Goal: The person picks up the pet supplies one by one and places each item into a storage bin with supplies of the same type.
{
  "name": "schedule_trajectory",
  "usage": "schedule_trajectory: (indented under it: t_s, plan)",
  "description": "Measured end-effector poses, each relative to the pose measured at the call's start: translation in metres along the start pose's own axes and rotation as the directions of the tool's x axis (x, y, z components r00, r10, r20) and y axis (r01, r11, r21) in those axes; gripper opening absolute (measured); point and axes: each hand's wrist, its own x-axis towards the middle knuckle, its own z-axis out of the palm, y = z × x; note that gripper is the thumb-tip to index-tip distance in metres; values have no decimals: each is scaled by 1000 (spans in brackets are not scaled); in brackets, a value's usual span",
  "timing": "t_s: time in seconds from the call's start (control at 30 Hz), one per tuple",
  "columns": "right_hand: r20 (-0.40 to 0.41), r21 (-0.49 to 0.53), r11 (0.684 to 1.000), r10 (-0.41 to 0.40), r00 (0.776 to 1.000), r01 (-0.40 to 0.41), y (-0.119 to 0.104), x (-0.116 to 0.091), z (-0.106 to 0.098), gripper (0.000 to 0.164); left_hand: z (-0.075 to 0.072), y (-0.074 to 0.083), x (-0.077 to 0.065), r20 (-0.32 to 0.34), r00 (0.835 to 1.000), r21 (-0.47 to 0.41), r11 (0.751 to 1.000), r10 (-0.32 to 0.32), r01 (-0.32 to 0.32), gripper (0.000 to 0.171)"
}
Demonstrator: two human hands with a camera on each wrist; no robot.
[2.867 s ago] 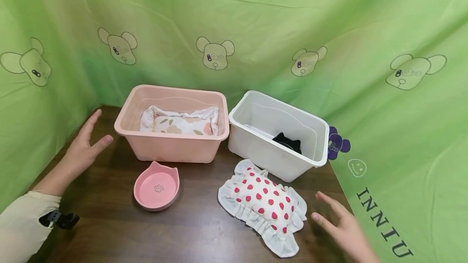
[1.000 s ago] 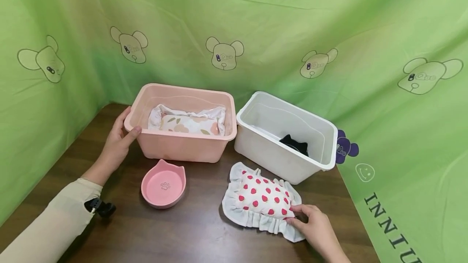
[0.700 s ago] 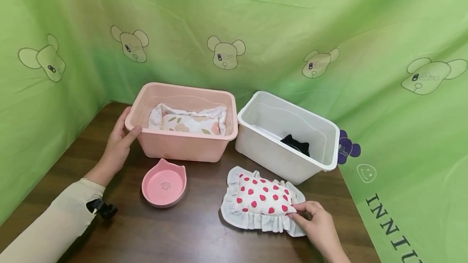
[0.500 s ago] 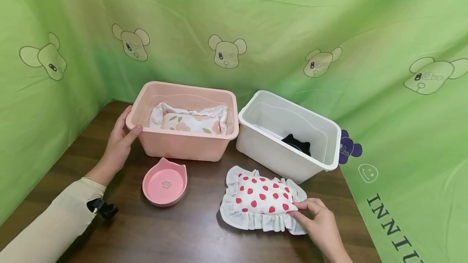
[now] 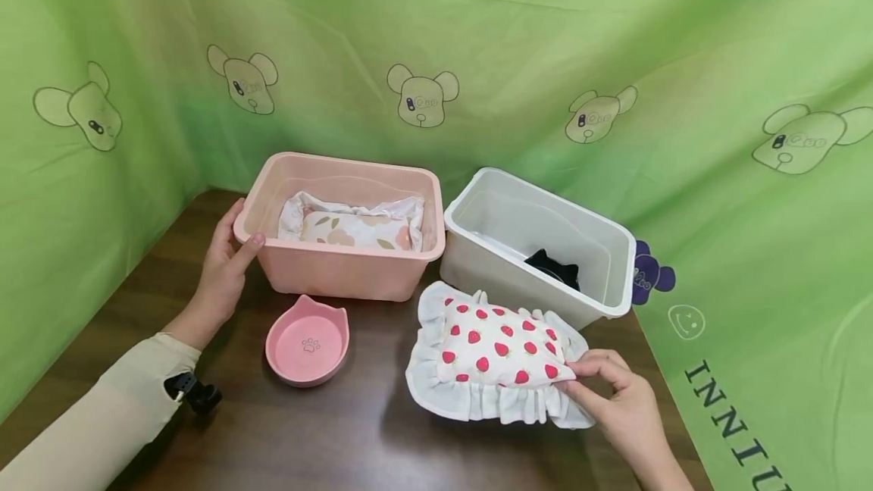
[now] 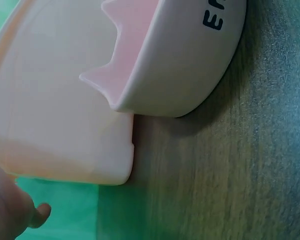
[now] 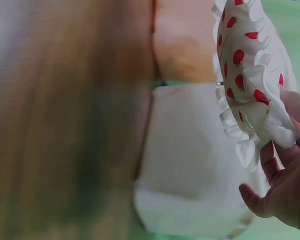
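Observation:
My right hand (image 5: 624, 400) pinches the right end of a small white pillow (image 5: 505, 347) with red strawberries and a ruffled edge. A shadow shows below the pillow, and the right wrist view has the pillow (image 7: 245, 65) raised off the table. My left hand (image 5: 221, 264) grips the front left corner of a pink bin (image 5: 341, 275), thumb at the rim, other fingers along its outer side. Inside that bin lies a floral pillow (image 5: 358, 231) with a white frill. A pink cat-eared bowl (image 5: 307, 343) with a paw print stands in front of the bin.
Right of the pink bin stands a white bin (image 5: 498, 279), set at an angle, with a black cat-eared dish (image 5: 552, 270) inside. Green printed curtains (image 5: 423, 14) hang behind and on both sides of the brown wooden table (image 5: 327, 438).
My left hand came to the pink bin's corner and stayed there. The right hand took hold of the strawberry pillow, turned it on the table, then lifted it.

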Motion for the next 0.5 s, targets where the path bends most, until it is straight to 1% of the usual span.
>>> schedule_trajectory:
  t_s: [0.13, 0.3, 0.4, 0.5]
  plan:
    - [-4, 50, 999, -15, 1000, 15, -16, 10, -7, 20, 2, -1, 1, -13, 1000, -28, 1000, 4, -4, 67]
    - [-10, 98, 993, -63, 998, 63, -30, 20, -11, 20, 5, 1, 1, -51, 999, -49, 999, 0, -3, 65]
    - [-17, 126, 989, -80, 997, 81, -37, 27, -12, 20, 7, 3, 1, -73, 997, -68, 998, -13, 8, 65]
    - [-19, 138, 987, -78, 997, 80, -43, 33, -13, 19, 11, 2, 0, -101, 994, -91, 996, -30, 20, 64]
